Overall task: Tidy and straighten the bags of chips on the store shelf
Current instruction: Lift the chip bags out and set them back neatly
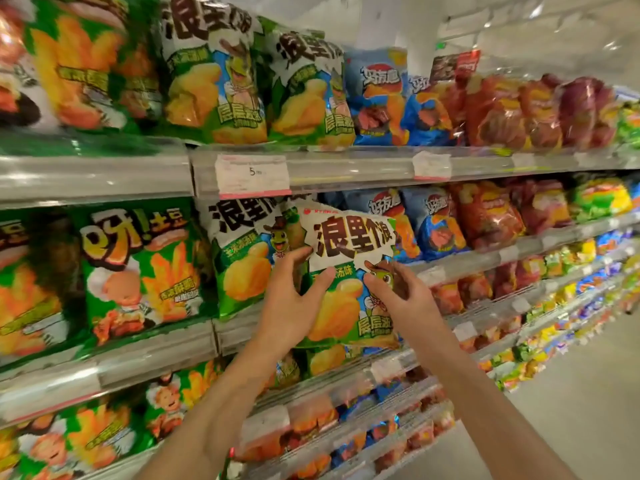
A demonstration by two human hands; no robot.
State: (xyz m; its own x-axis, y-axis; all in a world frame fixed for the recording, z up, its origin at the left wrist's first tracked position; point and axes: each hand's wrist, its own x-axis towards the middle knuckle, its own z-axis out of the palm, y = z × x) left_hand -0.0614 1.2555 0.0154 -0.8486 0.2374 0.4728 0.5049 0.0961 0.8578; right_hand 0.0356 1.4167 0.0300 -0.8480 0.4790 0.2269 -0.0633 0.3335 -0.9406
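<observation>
I hold a green and white chip bag point(349, 271) with a cartoon frog in front of the second shelf. It tilts slightly to the right. My left hand point(294, 303) grips its left edge and my right hand point(398, 296) grips its right side. A matching bag point(242, 251) stands upright on the shelf just to the left. Two more of the same kind point(214, 71) stand on the shelf above.
Green bags with a chef figure point(138, 268) fill the shelf at the left. Blue bags point(429, 223) and red bags point(491, 213) stand to the right. A clear shelf rail with a price tag point(252, 174) runs just above the held bag. The aisle floor point(571, 393) lies at the lower right.
</observation>
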